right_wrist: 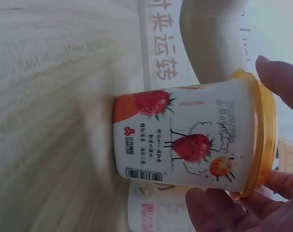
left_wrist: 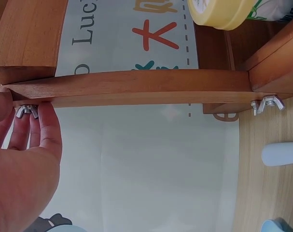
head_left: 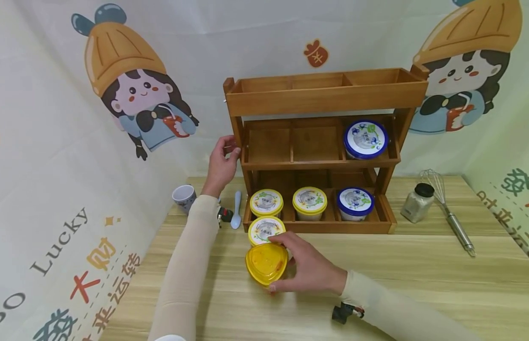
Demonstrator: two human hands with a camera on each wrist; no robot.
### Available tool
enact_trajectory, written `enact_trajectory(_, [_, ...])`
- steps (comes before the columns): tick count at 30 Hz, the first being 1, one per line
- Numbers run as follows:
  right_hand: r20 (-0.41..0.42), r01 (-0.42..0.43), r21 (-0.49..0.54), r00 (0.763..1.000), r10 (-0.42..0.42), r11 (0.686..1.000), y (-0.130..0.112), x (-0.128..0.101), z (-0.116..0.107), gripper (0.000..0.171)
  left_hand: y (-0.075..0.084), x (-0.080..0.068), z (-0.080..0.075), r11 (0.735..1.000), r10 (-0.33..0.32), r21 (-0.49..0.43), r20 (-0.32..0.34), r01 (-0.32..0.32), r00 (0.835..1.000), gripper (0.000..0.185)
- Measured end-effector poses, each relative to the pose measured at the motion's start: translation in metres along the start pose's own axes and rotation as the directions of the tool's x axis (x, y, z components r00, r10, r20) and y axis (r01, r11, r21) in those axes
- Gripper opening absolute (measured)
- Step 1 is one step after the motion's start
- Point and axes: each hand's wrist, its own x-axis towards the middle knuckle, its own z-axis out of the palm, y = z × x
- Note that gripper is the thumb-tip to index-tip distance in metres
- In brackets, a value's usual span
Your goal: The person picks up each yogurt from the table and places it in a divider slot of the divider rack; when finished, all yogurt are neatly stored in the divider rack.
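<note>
1. Position of the held part. The strawberry-printed cup (right_wrist: 185, 137) is located to the left of my right palm, above or on the desk (head_left: 375, 255); the right wrist view shows its base close to the surface, but I cannot tell whether it makes contact. Its long axis runs from base to lid and is roughly upright, lid (head_left: 266, 265) uppermost.

2. Governing relation. The cup is on my side of a yellow-lidded cup (head_left: 264, 229), near it and nearly in line with the left compartment of the lower tier of the wooden rack (head_left: 328, 102). Judgement: a straight path from the held cup to that tier is obstructed by this neighbour; lateral or vertical clearance is required.

3. Nearer hand. My right hand (head_left: 313, 267) has the cup. My left hand (head_left: 221, 165) is well apart from it, at the rack's left upright.

4. Right fingers. These are parted to the width of the lid and curved about its rim, thumb on the near side, forefinger on the far side. They grip the strawberry-printed cup only.

5. Left fingers. These are loosely extended, tips against the upright beside a wing nut (left_wrist: 28, 111). They are not wrapped around any part.
</note>
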Motion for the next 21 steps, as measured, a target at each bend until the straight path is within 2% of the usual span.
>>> enact_trajectory(5, [0.021,-0.028,-0.005,0.999,0.028,1.000,-0.002,0.001,0.008,0.097,-0.001,0.000,0.000,1.000,-0.007,0.000,0.004,0.007,1.000,0.038])
enact_trajectory(12, [0.015,-0.022,0.000,1.000,0.022,1.000,-0.001,0.000,0.012,0.098,0.000,0.000,-0.001,1.000,-0.004,-0.006,0.009,0.004,1.000,0.037])
enact_trajectory(18, [0.013,-0.031,0.027,0.999,0.031,0.999,-0.003,-0.004,0.006,0.097,-0.002,0.000,0.000,1.000,-0.001,-0.008,0.007,0.001,1.000,0.037])
enact_trajectory(21, [-0.011,-0.008,0.025,1.000,0.008,1.000,-0.005,-0.005,-0.001,0.097,-0.002,0.000,-0.001,1.000,0.003,-0.009,0.006,-0.003,1.000,0.037])
